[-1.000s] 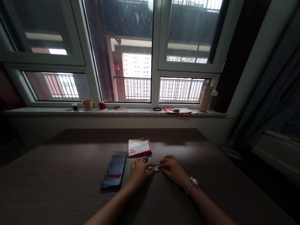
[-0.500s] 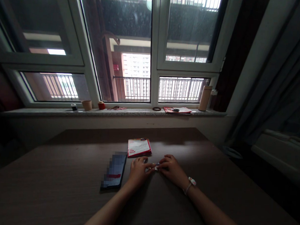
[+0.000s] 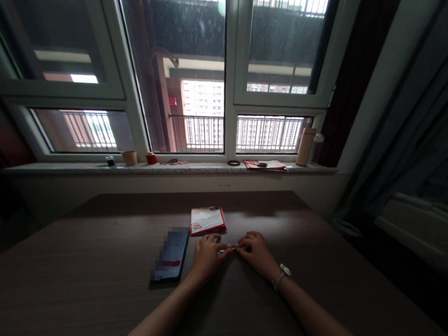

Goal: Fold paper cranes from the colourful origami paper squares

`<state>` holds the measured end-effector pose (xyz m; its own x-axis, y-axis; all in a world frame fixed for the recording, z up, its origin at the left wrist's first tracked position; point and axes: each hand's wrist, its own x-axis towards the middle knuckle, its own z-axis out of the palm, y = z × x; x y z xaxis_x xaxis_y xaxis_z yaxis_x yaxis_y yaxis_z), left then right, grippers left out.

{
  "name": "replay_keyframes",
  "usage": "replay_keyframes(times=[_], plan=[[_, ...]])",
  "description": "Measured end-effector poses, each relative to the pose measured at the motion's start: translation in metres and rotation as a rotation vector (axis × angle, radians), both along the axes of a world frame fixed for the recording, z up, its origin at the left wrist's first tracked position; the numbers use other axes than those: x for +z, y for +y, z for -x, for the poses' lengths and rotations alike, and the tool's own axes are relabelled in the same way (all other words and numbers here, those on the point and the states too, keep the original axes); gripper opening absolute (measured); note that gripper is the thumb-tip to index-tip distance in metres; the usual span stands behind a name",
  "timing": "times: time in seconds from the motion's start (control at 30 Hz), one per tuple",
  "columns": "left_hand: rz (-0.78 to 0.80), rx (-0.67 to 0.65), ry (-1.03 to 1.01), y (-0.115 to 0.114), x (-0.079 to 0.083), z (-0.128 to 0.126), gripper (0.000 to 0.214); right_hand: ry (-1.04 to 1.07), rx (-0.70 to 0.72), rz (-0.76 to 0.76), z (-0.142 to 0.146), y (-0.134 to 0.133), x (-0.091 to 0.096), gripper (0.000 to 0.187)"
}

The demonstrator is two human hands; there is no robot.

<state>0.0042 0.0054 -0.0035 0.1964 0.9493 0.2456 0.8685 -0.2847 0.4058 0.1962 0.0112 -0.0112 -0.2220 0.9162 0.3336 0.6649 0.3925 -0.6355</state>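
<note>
Phone [image 3: 172, 257] and cards [image 3: 207, 220] on table [image 3: 86, 251]

Home-like rm — tbl [image 3: 94, 251], curtain [image 3: 408, 111], cup [image 3: 129, 158] on windowsill [image 3: 205, 168]

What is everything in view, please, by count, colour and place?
Glass window: 1, white frame, behind sill
Stone windowsill: 1, grey, below window
Small bottle: 1, dark, sill left
Tapered cup: 1, tan, beside it
Small pot: 1, red, beside cup
Flat item: 1, reddish, beside pot
Round band: 1, dark, mid sill
Paper sheets: several, red-white, right of band
Cylindrical flask: 1, tan, sill right
Clear bottle: 1, colourless, beside flask
Hanging curtain: 1, grey, right
Wooden table: 1, brown, below sill
Square card stack: 1, red-white, on table
Flat phone: 1, dark, on table
Tiny item: 1, colour unclear, near cards
Thin bracelet: 1, whitish, right wrist
Left hand: 1, bare, on tiny item
Right hand: 1, bare, on tiny item
</note>
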Motion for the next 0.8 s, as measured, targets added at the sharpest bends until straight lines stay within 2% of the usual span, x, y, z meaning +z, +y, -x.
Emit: replay_keyframes(times=[0.3, 0.53, 0.8], plan=[[-0.035, -0.048, -0.032, 0.0002, 0.0034, -0.0014, 0.008, 0.036, 0.023, 0.024, -0.0034, 0.0050, -0.0075, 0.012], [-0.031, -0.036, -0.087, 0.0020, -0.0001, -0.0003, 0.009, 0.074, -0.006, 0.064, -0.0038, 0.0043, -0.0047, 0.009], [-0.008, -0.021, -0.111, -0.0012, 0.0042, -0.0046, 0.008, 0.037, 0.017, 0.119, -0.0031, 0.0037, -0.0024, 0.009]])
